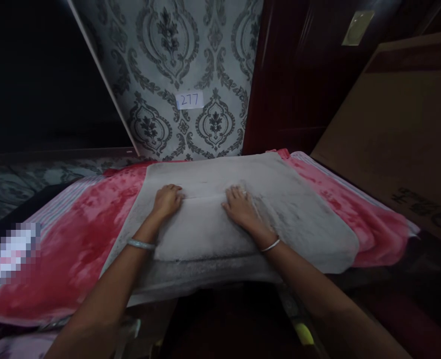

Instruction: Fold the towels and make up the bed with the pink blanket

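Note:
A fluffy grey-white blanket (298,209) lies spread on a red plush blanket (85,234). Its near part is folded over into a thicker layer (201,232). My left hand (167,199) rests on the far edge of that folded layer, fingers curled over the fold line. My right hand (238,205) lies on the same edge, a little to the right, fingers bent and pressing down on the cloth. Both wrists wear a thin bracelet.
A patterned grey wallpapered wall (175,60) with a small "277" label (189,99) stands behind. A dark red wooden door (298,75) is at the back right, a large cardboard box (399,134) to the right. Left side is dark.

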Demonstrator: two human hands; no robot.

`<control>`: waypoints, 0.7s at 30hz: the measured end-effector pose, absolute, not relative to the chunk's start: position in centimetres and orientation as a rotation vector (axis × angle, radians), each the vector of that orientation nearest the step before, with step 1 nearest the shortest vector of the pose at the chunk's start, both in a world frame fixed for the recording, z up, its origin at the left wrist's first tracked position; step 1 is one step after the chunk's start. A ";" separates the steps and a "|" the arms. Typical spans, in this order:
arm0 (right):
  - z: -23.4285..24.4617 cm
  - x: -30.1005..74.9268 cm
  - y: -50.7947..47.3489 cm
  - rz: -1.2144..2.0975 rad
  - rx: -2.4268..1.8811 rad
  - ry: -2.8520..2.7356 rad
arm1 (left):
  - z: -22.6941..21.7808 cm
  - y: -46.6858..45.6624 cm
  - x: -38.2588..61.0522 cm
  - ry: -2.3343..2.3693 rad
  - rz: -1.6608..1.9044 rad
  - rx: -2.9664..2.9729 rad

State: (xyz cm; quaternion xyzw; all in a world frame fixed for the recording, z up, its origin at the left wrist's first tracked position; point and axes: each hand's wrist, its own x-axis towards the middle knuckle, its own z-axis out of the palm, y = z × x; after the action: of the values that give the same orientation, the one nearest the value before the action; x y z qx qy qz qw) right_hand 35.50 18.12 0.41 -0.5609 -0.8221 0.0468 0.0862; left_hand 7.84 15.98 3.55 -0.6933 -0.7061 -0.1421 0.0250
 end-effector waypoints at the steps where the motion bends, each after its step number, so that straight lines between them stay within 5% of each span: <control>1: 0.6 34.9 17.9 0.157 -1.645 -2.466 | 3.6 16.1 8.8 -2.112 -0.409 -2.209; 9: -0.9 34.8 18.4 0.245 -1.594 -2.469 | 0.2 15.9 12.5 -2.101 -0.146 -2.251; 21: -1.4 36.3 20.2 0.246 -1.728 -2.362 | 1.0 15.5 12.4 -2.374 -0.134 -1.980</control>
State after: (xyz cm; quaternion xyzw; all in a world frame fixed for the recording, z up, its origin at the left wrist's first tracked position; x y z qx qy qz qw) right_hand 36.32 20.21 -1.39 -0.5853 -0.8000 0.0833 0.1020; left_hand 12.38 15.49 0.96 -0.6398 -0.7669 -0.0431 0.0236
